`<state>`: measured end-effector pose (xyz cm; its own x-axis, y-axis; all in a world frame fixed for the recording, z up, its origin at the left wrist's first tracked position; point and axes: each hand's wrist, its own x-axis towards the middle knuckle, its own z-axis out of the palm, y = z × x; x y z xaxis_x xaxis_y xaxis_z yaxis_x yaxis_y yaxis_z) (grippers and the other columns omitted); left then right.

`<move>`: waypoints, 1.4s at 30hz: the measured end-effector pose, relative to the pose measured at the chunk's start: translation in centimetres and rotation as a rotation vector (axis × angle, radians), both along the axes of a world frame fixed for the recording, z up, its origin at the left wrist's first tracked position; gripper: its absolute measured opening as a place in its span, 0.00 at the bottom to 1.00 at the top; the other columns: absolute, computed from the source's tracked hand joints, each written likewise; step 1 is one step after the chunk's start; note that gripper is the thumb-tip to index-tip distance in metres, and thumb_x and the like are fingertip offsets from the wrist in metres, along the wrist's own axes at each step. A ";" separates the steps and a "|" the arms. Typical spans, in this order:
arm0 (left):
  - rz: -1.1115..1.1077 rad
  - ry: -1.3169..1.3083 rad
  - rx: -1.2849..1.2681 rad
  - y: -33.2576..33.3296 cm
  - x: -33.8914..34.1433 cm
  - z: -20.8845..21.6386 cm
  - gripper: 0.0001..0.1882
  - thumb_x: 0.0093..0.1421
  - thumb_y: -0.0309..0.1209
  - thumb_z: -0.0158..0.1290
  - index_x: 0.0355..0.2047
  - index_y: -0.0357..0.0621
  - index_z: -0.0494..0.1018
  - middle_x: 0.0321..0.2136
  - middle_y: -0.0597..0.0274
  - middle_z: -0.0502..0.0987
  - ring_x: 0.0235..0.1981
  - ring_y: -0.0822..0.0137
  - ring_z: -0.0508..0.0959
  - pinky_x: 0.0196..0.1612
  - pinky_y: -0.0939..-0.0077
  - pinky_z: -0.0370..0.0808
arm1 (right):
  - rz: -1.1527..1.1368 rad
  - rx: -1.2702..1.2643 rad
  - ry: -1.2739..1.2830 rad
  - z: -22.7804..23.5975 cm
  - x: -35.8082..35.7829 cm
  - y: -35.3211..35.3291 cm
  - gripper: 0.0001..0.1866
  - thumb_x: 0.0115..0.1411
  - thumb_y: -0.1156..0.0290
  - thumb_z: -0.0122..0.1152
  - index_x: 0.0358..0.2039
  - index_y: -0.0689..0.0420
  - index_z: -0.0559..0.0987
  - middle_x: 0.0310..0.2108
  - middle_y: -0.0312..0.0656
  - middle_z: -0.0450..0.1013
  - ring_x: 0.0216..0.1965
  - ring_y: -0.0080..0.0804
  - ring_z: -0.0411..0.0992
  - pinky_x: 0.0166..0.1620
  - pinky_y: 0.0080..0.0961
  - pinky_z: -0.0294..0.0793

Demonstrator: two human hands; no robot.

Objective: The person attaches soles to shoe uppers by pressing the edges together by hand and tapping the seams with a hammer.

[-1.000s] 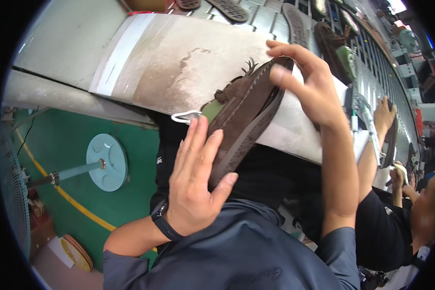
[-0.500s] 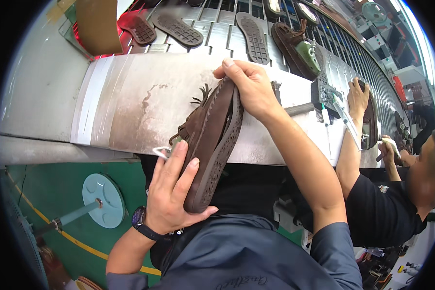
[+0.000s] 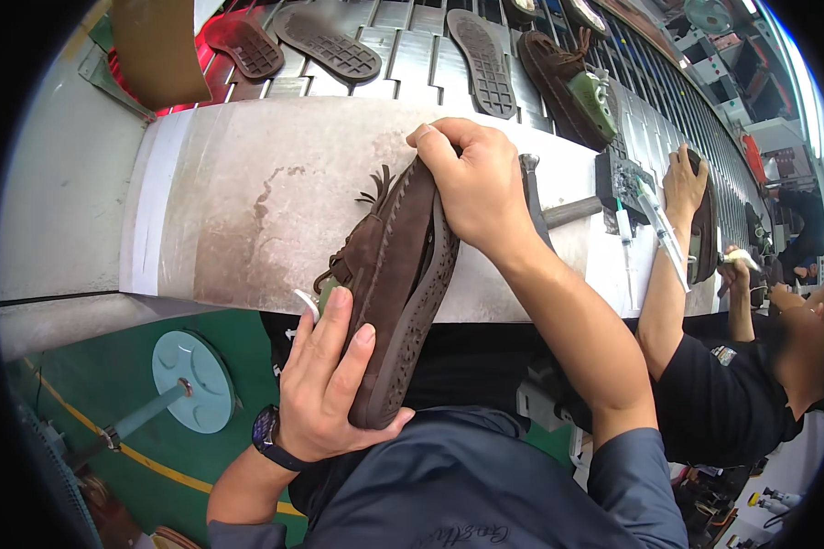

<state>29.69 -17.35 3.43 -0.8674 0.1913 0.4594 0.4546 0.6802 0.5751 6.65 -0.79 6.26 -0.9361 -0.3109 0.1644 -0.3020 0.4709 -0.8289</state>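
Where the brown shoe (image 3: 384, 284) is: before the person's body, borne in both hands, toe near 12 o'clock over the worktop (image 3: 238, 210), heel near 6 past its near edge; clock directions run from this shoe.
Shoe's side: patterned sole edge (image 3: 421, 311) faces 3 o'clock, with a dark gap between it and the upper toward the toe; fringed laces (image 3: 375, 188) stick out at 11.
Left hand (image 3: 325, 384): grasping the heel half from 7 o'clock, fingers along the upper, thumb by the heel; a dark watch (image 3: 270, 439) circles the wrist.
Right hand (image 3: 481, 183): grasping the toe end from 1 o'clock, fingers curled; their contact there is partly hidden.
White loop (image 3: 307, 305): at 9, just beside the left fingers; what it belongs to I cannot tell.
Worktop tools: a dark tool handle (image 3: 572, 212) and black block (image 3: 621, 178) at 2, clear syringes (image 3: 666, 240) between 2 and 3.
Slatted surface: loose soles (image 3: 330, 46) from 11 to nearly 1, a green-lined shoe (image 3: 568, 87) at 1.
Co-worker: a hand (image 3: 682, 183) at 2, touching another dark shoe (image 3: 703, 229).
Floor: round blue base (image 3: 206, 375) near 8.
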 end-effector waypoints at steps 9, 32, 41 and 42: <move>0.002 -0.020 0.060 -0.3 -0.3 0.5 0.59 0.44 0.46 0.78 0.73 0.35 0.63 0.68 0.19 0.66 0.68 0.28 0.72 0.64 0.29 0.72 | -0.018 0.041 0.035 1.2 0.3 -0.6 0.19 0.67 0.59 0.65 0.32 0.65 0.87 0.29 0.56 0.80 0.33 0.50 0.81 0.41 0.41 0.78; 0.012 -0.030 0.155 -0.5 -0.8 1.1 0.61 0.39 0.42 0.79 0.72 0.32 0.63 0.69 0.20 0.65 0.68 0.30 0.73 0.64 0.32 0.73 | 0.233 -0.058 0.154 -0.1 1.1 -1.0 0.14 0.65 0.61 0.71 0.34 0.61 0.88 0.39 0.45 0.84 0.48 0.43 0.77 0.57 0.37 0.73; 0.010 -0.047 0.175 -0.7 -0.8 1.0 0.61 0.38 0.41 0.80 0.71 0.32 0.64 0.69 0.21 0.66 0.68 0.31 0.73 0.64 0.32 0.74 | 0.051 0.137 0.379 1.1 3.0 -2.4 0.12 0.65 0.64 0.69 0.35 0.62 0.88 0.40 0.50 0.84 0.52 0.49 0.78 0.56 0.43 0.76; 0.015 -0.043 0.167 -0.8 -0.8 1.0 0.61 0.38 0.41 0.80 0.71 0.32 0.64 0.68 0.21 0.66 0.68 0.31 0.73 0.64 0.33 0.74 | 0.055 0.149 0.249 1.8 3.2 -2.6 0.13 0.68 0.64 0.67 0.37 0.62 0.88 0.44 0.48 0.84 0.56 0.46 0.77 0.60 0.41 0.74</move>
<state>28.93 -18.10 4.44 -0.8890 0.1022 0.4464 0.4179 0.5797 0.6995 9.86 -3.37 8.02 -0.8537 -0.3981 0.3356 -0.5159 0.5593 -0.6489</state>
